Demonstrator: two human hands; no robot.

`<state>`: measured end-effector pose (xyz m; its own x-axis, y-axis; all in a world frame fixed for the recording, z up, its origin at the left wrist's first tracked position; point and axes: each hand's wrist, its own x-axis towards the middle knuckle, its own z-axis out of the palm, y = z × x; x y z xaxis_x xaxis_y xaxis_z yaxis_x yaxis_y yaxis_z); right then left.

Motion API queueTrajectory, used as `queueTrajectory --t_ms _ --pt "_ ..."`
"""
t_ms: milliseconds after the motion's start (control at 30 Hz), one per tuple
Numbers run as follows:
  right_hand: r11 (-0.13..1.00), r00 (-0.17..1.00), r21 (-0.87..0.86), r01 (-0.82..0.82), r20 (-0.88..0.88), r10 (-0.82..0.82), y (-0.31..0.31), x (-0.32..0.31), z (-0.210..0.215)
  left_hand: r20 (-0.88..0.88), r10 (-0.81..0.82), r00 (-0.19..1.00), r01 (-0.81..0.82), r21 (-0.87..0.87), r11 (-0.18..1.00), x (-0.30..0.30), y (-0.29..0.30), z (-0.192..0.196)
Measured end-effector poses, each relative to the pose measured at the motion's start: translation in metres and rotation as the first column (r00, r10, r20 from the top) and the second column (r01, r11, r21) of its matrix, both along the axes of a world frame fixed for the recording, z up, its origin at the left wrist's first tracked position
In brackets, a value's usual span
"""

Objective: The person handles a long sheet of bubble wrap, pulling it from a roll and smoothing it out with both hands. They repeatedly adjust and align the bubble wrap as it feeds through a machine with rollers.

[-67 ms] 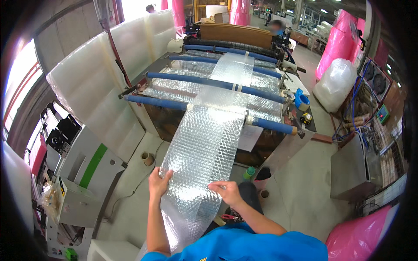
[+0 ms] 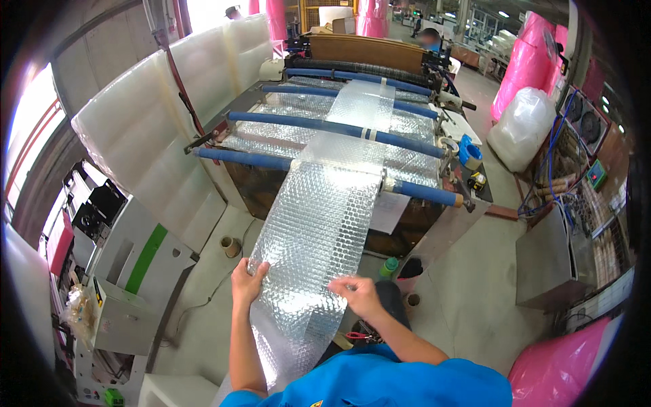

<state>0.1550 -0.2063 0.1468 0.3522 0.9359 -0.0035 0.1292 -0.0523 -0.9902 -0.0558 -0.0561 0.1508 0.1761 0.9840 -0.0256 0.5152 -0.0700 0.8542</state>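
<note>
A long strip of clear, shiny bubble wrap [image 2: 308,234] runs from the rollers down toward my body, its lower part hanging over my front. My left hand [image 2: 246,281] grips the strip's left edge, the thumb on top and the other fingers partly hidden beneath. At the opposite edge my right hand [image 2: 357,294] has its thumb and forefinger pinched on the film. Beyond my hands the strip passes over a blue front roller [image 2: 424,193] and under or over a second blue roller [image 2: 285,123]; I cannot tell which.
A roller machine [image 2: 254,197] stands ahead, with blue tape [image 2: 469,153] on its right side. Big wrapped white sheets [image 2: 149,108] lean at the left, beside a grey machine [image 2: 135,271]. On the floor are a cardboard core [image 2: 230,245] and a green bottle [image 2: 388,266]. Pink rolls [image 2: 522,61] stand far right.
My right hand has shifted slightly up and to the right at the strip's edge. The left hand keeps its place.
</note>
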Motion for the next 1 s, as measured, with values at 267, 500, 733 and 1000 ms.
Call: queueTrajectory --t_ms 267,500,733,1000 --pt "0.174 0.936 0.971 -0.163 0.097 0.338 -0.071 0.009 0.224 0.06 0.029 0.998 -0.031 0.037 0.999 0.015 -0.002 -0.066" --pt "-0.164 0.893 0.928 -0.333 0.367 0.262 -0.096 -0.003 0.261 0.074 -0.012 0.997 0.013 -0.015 1.0 0.022 -0.002 -0.056" --pt "-0.231 0.862 0.918 -0.323 0.386 0.329 -0.09 -0.01 0.254 0.031 0.034 0.999 -0.036 0.06 0.998 0.02 -0.009 -0.057" --pt "-0.178 0.857 0.938 -0.298 0.345 0.383 -0.084 -0.035 0.239 0.093 0.015 0.996 -0.007 -0.093 0.996 0.022 -0.008 -0.06"
